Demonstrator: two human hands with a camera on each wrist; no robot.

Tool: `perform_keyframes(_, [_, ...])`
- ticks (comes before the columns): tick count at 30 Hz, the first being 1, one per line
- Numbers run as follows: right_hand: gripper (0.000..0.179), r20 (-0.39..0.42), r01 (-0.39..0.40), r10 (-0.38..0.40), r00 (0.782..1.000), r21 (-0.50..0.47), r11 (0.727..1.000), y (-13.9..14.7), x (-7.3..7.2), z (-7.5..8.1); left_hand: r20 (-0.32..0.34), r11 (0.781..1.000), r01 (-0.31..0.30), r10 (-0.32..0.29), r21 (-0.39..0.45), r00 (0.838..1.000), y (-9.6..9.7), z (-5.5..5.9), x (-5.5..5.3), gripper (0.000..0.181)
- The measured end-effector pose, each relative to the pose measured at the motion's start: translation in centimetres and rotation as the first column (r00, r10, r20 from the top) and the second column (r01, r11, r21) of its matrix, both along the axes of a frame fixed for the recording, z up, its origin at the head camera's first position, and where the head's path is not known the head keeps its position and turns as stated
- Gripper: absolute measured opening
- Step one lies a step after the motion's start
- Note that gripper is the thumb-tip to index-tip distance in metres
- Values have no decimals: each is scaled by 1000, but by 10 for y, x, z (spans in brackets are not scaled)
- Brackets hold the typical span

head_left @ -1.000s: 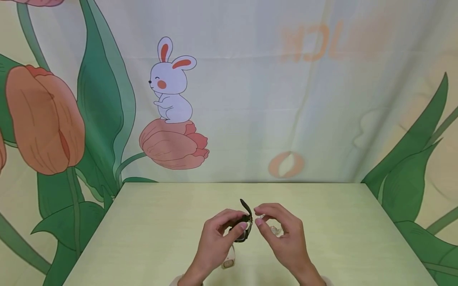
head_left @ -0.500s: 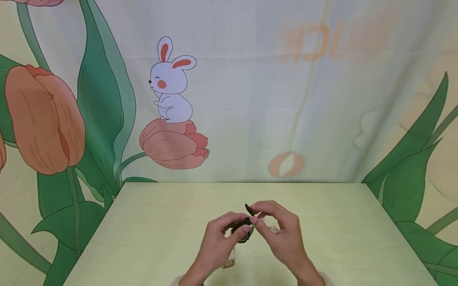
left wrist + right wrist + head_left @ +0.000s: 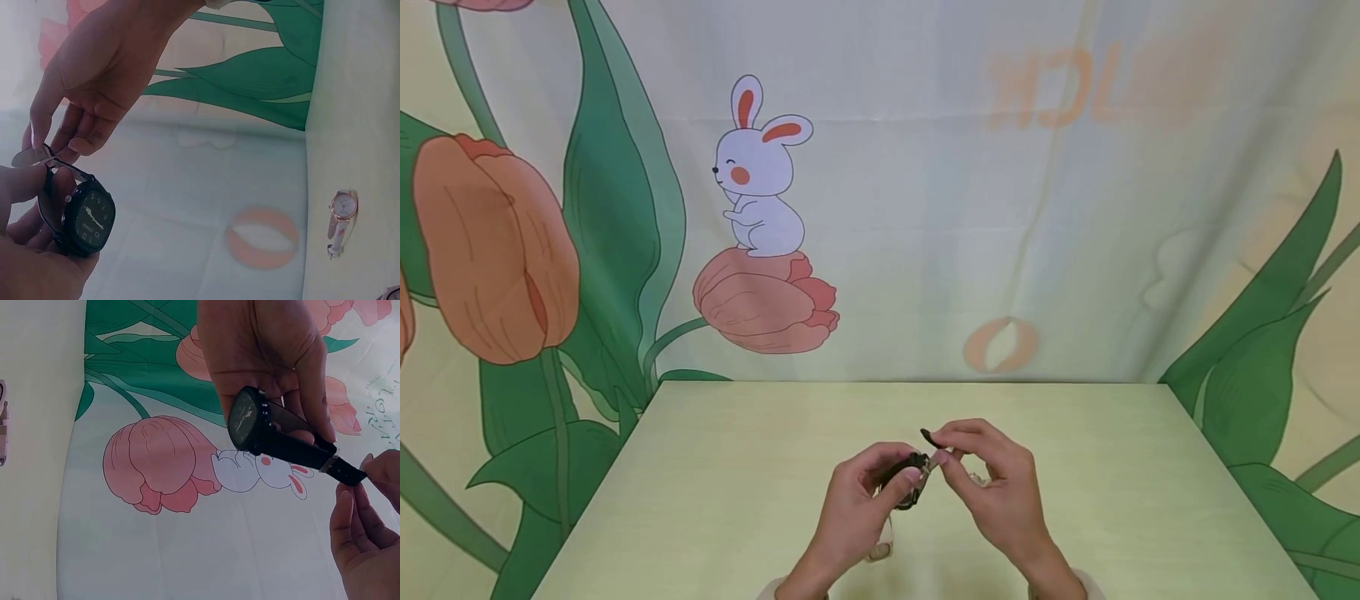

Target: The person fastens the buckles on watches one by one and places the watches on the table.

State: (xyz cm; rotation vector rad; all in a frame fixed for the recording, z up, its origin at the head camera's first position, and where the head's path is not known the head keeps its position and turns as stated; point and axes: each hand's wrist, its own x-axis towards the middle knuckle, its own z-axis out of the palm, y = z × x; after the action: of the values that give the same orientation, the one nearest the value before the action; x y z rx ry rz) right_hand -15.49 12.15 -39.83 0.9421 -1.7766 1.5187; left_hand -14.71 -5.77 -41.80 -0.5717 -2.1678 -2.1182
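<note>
A black wristwatch (image 3: 94, 219) with a squarish dark dial is held up above the table, its strap bent round into a loop. My left hand (image 3: 857, 500) grips it by the case and strap, thumb on the near side. With thumb and fingertips, my right hand (image 3: 996, 487) pinches the strap's end. The buckle (image 3: 331, 464) sits on the strap just short of those fingertips in the right wrist view. Part of the case is hidden behind the left thumb and fingers in the head view.
A white-strapped watch (image 3: 344, 205) with a rose-gold case lies on the table (image 3: 737, 467), partly hidden behind my right hand in the head view. Another pale watch (image 3: 880, 551) lies nearer, beside the left wrist. A printed curtain (image 3: 910, 208) hangs behind the table.
My right hand has moved left to the black watch and now pinches the strap's end, which has swung over to the right. The left hand keeps its hold, almost in place.
</note>
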Motion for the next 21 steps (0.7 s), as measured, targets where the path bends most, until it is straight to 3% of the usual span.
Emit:
perform_keyframes(9, [33, -6, -29, 29, 1000, -12, 1000, 6, 0, -1, 6, 1000, -11, 11, -2, 1000, 1, 3, 3, 21])
perform_keyframes(21, [39, 16, 38, -39, 999, 78, 996, 11, 2, -1, -16, 999, -12, 12, -33, 1000, 2, 6, 4, 20])
